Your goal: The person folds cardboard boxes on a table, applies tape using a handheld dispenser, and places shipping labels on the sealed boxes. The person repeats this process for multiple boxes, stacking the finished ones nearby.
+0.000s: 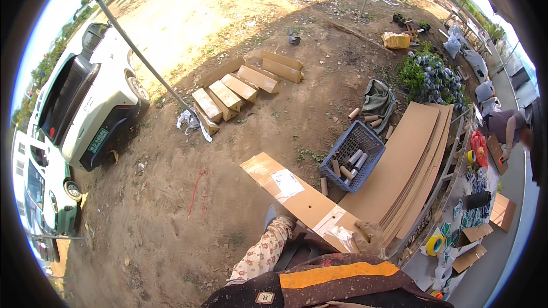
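Observation:
A long, narrow cardboard box point(309, 205) slants across in front of my body. It carries a white label with writing and strips of clear tape. My right hand point(370, 237), in a dirty glove, grips the box at its near right end. From below the box's left edge, my left hand point(284, 211) supports it; its fingers are hidden by the cardboard. A flowered sleeve point(265, 246) covers the left forearm.
Right of the box are a blue plastic crate point(372, 147) with tape rolls and cardboard tubes, and flat cardboard sheets point(400, 154). A cluttered table point(428, 271) runs along the right, where a person point(505, 126) bends over. Several boxes point(231, 96) lie ahead; a pole point(137, 47) and vehicles point(96, 107) stand left.

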`<state>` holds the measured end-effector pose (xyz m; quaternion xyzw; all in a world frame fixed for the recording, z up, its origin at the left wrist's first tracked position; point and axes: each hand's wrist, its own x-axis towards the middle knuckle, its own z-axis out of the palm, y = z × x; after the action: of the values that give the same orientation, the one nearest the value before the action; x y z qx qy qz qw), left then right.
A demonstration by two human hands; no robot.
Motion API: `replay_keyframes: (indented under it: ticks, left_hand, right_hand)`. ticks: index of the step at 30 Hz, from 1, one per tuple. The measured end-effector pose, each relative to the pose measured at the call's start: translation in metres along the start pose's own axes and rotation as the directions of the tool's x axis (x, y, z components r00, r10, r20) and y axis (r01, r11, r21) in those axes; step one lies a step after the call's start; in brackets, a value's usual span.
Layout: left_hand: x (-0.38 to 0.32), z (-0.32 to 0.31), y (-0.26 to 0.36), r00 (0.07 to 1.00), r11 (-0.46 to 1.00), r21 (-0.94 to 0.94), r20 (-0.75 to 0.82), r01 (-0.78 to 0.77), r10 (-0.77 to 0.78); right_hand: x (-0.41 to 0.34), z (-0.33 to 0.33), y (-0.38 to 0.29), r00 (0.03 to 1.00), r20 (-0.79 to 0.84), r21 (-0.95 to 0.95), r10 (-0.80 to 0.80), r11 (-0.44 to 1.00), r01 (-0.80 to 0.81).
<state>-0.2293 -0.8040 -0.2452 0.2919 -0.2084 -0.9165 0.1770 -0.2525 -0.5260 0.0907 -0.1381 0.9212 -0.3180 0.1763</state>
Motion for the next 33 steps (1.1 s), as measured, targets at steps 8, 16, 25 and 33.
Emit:
replay_keyframes:
  ticks: [8,16,25,33]
  left_hand:
    - [0.271,0.087,0.116,0.995,0.990,0.107,-0.022,-0.093,0.096]
    - [0.545,0.307,0.278,0.913,0.953,0.304,-0.389,0.003,0.121]
    - [0.430,0.161,0.103,0.827,0.660,0.503,-0.396,0.559,-0.399]
    - [0.117,0.010,-0.033,-0.015,0.013,0.109,0.252,0.994,-0.968]
  right_hand:
    - [0.262,0.062,-0.043,0.966,-0.249,0.457,0.069,0.888,0.055]
    - [0.635,0.077,-0.106,0.901,-0.430,0.163,-0.053,0.977,0.136]
    - [0.571,0.092,-0.037,0.784,-0.513,0.581,0.350,0.814,0.018]
    - [0.142,0.193,0.096,0.636,-0.138,0.882,0.759,0.387,-0.270]
